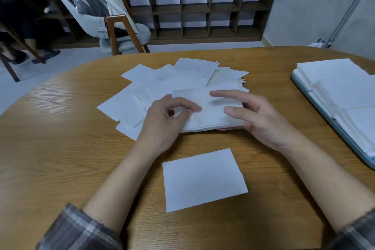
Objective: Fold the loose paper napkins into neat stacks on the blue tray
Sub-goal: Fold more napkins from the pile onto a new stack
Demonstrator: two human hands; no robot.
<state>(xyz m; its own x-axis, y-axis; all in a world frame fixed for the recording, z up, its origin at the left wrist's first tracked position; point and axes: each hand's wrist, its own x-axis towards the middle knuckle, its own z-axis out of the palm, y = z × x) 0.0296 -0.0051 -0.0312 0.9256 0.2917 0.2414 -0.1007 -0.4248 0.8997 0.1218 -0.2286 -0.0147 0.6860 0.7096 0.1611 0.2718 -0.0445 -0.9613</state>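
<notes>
Above the loose napkin pile at mid tabletop, both hands hold a thick napkin: the left hand has a pinching grip on its left edge, and the right hand clamps the right edge, thumb on top. Pulling the edges apart could tear the thin paper, and uneven pressure would skew the crease. The blue tray with its stacks lies well apart to the right, so a loose carry might fan the layers, and a forearm could drag the single folded napkin lying nearer the person
</notes>
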